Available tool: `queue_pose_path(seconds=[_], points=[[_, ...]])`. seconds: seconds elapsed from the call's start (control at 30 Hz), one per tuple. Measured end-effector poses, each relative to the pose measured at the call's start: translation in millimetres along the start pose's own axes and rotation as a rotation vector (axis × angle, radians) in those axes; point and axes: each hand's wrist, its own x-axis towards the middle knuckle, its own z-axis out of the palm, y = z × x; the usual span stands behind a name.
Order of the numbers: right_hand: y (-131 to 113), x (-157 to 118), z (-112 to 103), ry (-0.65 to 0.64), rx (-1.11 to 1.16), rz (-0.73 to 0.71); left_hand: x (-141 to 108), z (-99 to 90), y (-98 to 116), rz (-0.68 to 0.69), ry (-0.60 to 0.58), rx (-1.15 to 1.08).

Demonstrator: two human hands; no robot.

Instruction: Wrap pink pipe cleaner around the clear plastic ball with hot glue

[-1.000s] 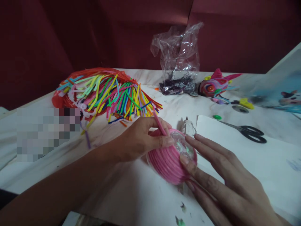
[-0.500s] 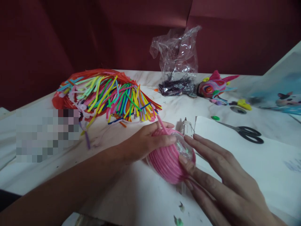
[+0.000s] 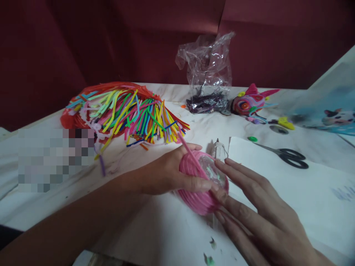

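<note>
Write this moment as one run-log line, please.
left hand: holds pink pipe-cleaner coil | right hand: touches its side | loose end: sticks out | black-handled scissors: right of coil

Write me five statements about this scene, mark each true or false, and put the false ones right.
1. The left hand holds the pink-wound object. True.
2. The scissors are in the right hand. False: the scissors lie apart from both hands, and the right hand's fingers touch the pink-wound object.
3. A clear plastic bag with dark material at its bottom stands beyond the hands. True.
4. The scissors have yellow handles. False: the handles are black.
5. The heap of coloured strips is all one colour. False: it includes yellow, green, blue and orange.
</note>
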Motion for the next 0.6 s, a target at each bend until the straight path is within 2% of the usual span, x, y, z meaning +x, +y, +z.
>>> queue_pose_path(seconds=[0.23,0.47,0.6], points=[[2.7,-3.5,3.7,-0.025,0.023,0.048,4.8,2.0,2.0,-0.012,0.14,-0.045],[2.5,-6.3,5.7,-0.078,-0.022,0.054,7.8,-1.1,0.7,-0.005,0.109,-0.063],[3.5,-0.6,-6.8,-0.09,-0.007,0.056,8.3,0.0,0.0,-0.016,0.119,-0.089]])
